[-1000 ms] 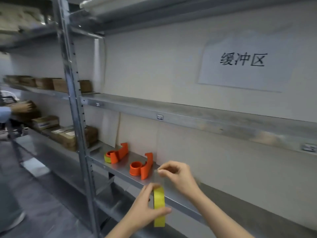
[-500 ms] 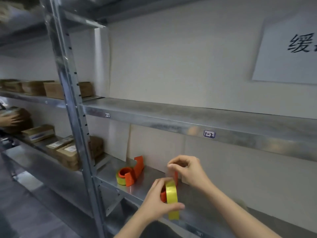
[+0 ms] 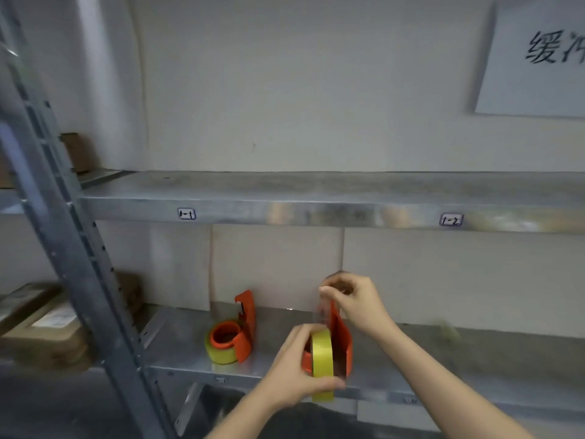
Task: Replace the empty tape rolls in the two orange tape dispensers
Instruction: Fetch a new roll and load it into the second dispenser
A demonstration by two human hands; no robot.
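Currently, left hand (image 3: 292,372) grips the yellow tape roll (image 3: 322,359) against the right-hand orange dispenser (image 3: 340,340); right hand (image 3: 354,301) pinches the clear tape end (image 3: 321,307). Keep it taut and centred, lower frame.

We saw bare lower shelf (image 3: 459,353) right of the near dispenser (image 3: 343,340); leftward, the second dispenser (image 3: 243,327) and steel upright (image 3: 79,264) blocked passage.

You can see two orange tape holders: one (image 3: 245,327) and another (image 3: 343,340). You have two yellow tape rolls, one (image 3: 218,353) and one (image 3: 322,359). There are two hands (image 3: 294,372) (image 3: 354,302), two shelf labels (image 3: 186,214) (image 3: 451,220), and one paper sign (image 3: 538,58).
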